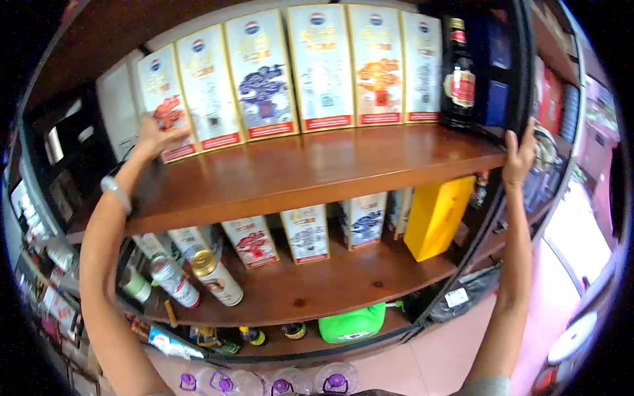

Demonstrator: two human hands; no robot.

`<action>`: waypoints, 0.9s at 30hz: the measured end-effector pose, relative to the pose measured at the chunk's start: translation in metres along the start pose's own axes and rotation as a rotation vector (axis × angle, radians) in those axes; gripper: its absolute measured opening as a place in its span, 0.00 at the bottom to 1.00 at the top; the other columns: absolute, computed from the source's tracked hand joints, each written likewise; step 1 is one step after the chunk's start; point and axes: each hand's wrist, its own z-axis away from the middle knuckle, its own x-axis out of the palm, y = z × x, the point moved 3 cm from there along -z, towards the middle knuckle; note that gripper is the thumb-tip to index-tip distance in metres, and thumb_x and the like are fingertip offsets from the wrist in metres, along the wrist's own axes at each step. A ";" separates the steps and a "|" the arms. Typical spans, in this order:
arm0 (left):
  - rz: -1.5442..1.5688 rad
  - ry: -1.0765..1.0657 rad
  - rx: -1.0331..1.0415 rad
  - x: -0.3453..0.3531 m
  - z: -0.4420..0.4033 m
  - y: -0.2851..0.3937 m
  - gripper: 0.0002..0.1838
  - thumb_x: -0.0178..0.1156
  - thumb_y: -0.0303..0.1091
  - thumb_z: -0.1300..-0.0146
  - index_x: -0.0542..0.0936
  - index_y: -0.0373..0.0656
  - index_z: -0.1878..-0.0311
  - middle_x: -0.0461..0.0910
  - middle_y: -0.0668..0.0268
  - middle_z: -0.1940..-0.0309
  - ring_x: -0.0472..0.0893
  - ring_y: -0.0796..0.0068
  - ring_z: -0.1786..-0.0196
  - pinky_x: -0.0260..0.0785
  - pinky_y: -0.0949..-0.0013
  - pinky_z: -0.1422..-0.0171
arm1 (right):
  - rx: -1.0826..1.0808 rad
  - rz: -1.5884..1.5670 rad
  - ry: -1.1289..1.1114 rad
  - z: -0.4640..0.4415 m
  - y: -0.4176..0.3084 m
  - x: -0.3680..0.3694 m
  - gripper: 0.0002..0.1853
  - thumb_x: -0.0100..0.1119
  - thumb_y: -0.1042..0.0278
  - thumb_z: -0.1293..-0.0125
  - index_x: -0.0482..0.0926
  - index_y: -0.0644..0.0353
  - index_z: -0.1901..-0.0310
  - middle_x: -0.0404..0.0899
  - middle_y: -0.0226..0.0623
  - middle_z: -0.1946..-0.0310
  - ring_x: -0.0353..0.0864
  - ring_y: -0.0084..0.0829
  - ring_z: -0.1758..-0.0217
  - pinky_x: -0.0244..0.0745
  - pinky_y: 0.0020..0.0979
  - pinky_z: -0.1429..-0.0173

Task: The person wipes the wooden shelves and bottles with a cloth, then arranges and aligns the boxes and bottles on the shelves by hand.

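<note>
My left hand is at the lower left edge of a white liquor box with a red pattern. Its thumb lies across the box's front and its other fingers are at the side, partly hidden. This box stands at the left end of a row of similar boxes on the upper wooden shelf. Over on the right, my right hand grips the dark shelf post, thumb in front and fingers on the far side. Near that post stands a dark glass bottle with a red label.
The lower shelf carries more boxes, a yellow box, a gold-topped can and a red-and-white can. Beneath are a green jug and small bottles. Clear jugs with purple caps stand on the floor.
</note>
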 end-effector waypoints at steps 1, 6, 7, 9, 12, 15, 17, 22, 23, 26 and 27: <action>-0.012 -0.027 -0.104 -0.002 -0.001 0.010 0.40 0.72 0.54 0.57 0.71 0.27 0.51 0.77 0.51 0.55 0.79 0.62 0.54 0.71 0.65 0.48 | 0.021 0.010 -0.027 0.000 -0.001 -0.001 0.33 0.52 0.54 0.35 0.58 0.65 0.35 0.72 0.53 0.54 0.71 0.46 0.52 0.62 0.38 0.44; 0.044 0.040 -0.525 -0.012 0.002 0.021 0.43 0.69 0.57 0.54 0.69 0.26 0.47 0.77 0.49 0.53 0.79 0.62 0.52 0.72 0.64 0.50 | 0.130 0.159 -0.156 -0.001 -0.002 -0.004 0.35 0.48 0.48 0.35 0.53 0.57 0.31 0.67 0.56 0.50 0.65 0.50 0.46 0.57 0.43 0.41; -0.065 0.064 -0.632 -0.013 0.001 0.020 0.50 0.68 0.60 0.55 0.62 0.23 0.44 0.74 0.45 0.50 0.78 0.59 0.50 0.73 0.62 0.52 | 0.203 0.296 -0.200 -0.002 -0.003 -0.006 0.37 0.51 0.49 0.37 0.53 0.58 0.32 0.63 0.58 0.46 0.62 0.52 0.43 0.53 0.46 0.38; 0.013 0.100 -0.625 -0.010 0.011 0.046 0.49 0.64 0.62 0.52 0.64 0.21 0.45 0.72 0.43 0.50 0.76 0.59 0.48 0.72 0.63 0.49 | 0.210 0.405 -0.153 -0.011 -0.023 -0.008 0.39 0.56 0.53 0.41 0.54 0.61 0.33 0.58 0.60 0.41 0.58 0.55 0.38 0.49 0.48 0.34; 0.205 0.064 -0.591 -0.005 0.012 0.040 0.56 0.60 0.66 0.50 0.55 0.17 0.41 0.65 0.37 0.43 0.71 0.55 0.42 0.69 0.62 0.44 | -0.022 0.165 -0.007 -0.043 -0.115 -0.005 0.31 0.60 0.70 0.46 0.62 0.68 0.40 0.65 0.56 0.45 0.64 0.52 0.40 0.57 0.43 0.36; 0.233 0.169 -0.618 0.003 0.001 0.010 0.58 0.58 0.70 0.53 0.52 0.18 0.42 0.71 0.38 0.52 0.78 0.56 0.51 0.75 0.64 0.59 | 0.070 -0.394 -0.490 -0.044 -0.193 0.041 0.16 0.59 0.70 0.45 0.76 0.65 0.54 0.76 0.49 0.57 0.76 0.46 0.53 0.71 0.37 0.48; 0.132 0.158 -0.660 -0.002 0.004 0.015 0.59 0.47 0.76 0.49 0.54 0.16 0.42 0.72 0.36 0.53 0.76 0.54 0.47 0.72 0.63 0.54 | -0.049 -0.448 -0.726 -0.037 -0.257 0.063 0.17 0.59 0.66 0.43 0.76 0.66 0.54 0.76 0.52 0.59 0.77 0.48 0.55 0.71 0.38 0.49; 0.354 0.086 -0.645 0.010 -0.009 -0.030 0.54 0.43 0.72 0.43 0.59 0.17 0.41 0.67 0.36 0.44 0.69 0.51 0.38 0.62 0.59 0.38 | -0.113 -0.576 -0.752 -0.039 -0.337 0.101 0.21 0.58 0.64 0.44 0.74 0.74 0.55 0.76 0.62 0.63 0.77 0.54 0.56 0.71 0.45 0.50; 0.362 0.084 -0.661 0.009 -0.008 -0.030 0.54 0.43 0.72 0.43 0.59 0.18 0.40 0.67 0.36 0.44 0.68 0.51 0.38 0.63 0.59 0.38 | -0.058 -0.563 -0.806 -0.044 -0.346 0.105 0.21 0.58 0.63 0.44 0.74 0.75 0.57 0.77 0.62 0.65 0.77 0.55 0.58 0.71 0.45 0.51; 0.479 0.033 -0.678 0.012 -0.008 -0.027 0.55 0.41 0.71 0.42 0.52 0.17 0.38 0.62 0.35 0.40 0.66 0.50 0.37 0.62 0.58 0.38 | -0.015 -0.463 -0.924 -0.042 -0.359 0.124 0.21 0.59 0.61 0.45 0.75 0.75 0.61 0.78 0.61 0.68 0.78 0.55 0.58 0.73 0.44 0.52; 0.503 0.043 -0.681 0.012 -0.008 -0.025 0.55 0.41 0.71 0.41 0.50 0.17 0.37 0.61 0.36 0.40 0.65 0.49 0.37 0.62 0.58 0.37 | 0.009 -0.404 -0.990 -0.039 -0.366 0.127 0.21 0.59 0.60 0.45 0.75 0.74 0.60 0.79 0.59 0.67 0.79 0.52 0.58 0.72 0.43 0.52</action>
